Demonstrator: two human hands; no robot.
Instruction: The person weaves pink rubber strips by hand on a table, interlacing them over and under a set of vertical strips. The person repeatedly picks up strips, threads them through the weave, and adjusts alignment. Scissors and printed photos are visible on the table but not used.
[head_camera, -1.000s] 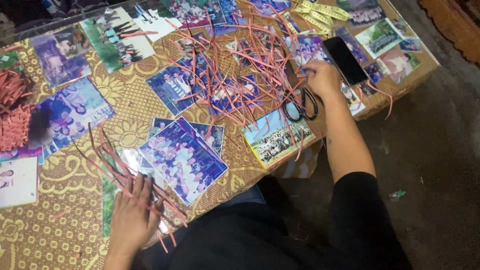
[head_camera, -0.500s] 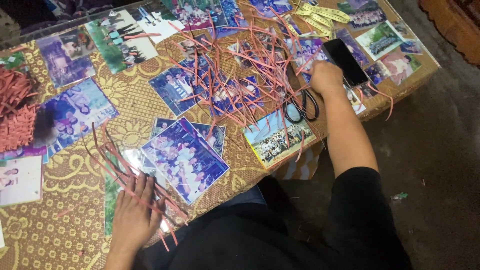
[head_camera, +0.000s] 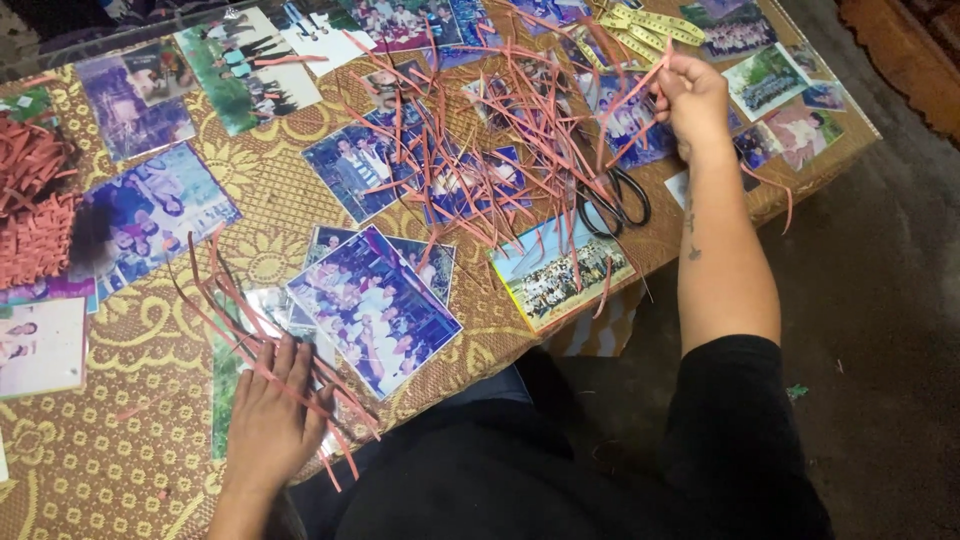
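My left hand (head_camera: 268, 412) lies flat, fingers spread, on a small bunch of long red paper strips (head_camera: 235, 310) near the table's front edge. It presses them down beside a large group photo (head_camera: 375, 305). My right hand (head_camera: 690, 98) is raised at the far right of the table and pinches a thin red paper strip (head_camera: 632, 95) that slants down to the left. A loose heap of red strips (head_camera: 480, 150) covers the middle of the table. Black-handled scissors (head_camera: 612, 200) lie just below and left of my right hand.
Many colour photos lie over a gold patterned tablecloth (head_camera: 130, 440). A stack of folded red strips (head_camera: 35, 205) sits at the left edge. A yellow measuring tape (head_camera: 650, 25) lies at the back right. The dark floor (head_camera: 880, 330) is to the right.
My right hand has risen from beside the scissors toward the back of the table, now with a red strip pinched in it. My left hand has stayed on its strips.
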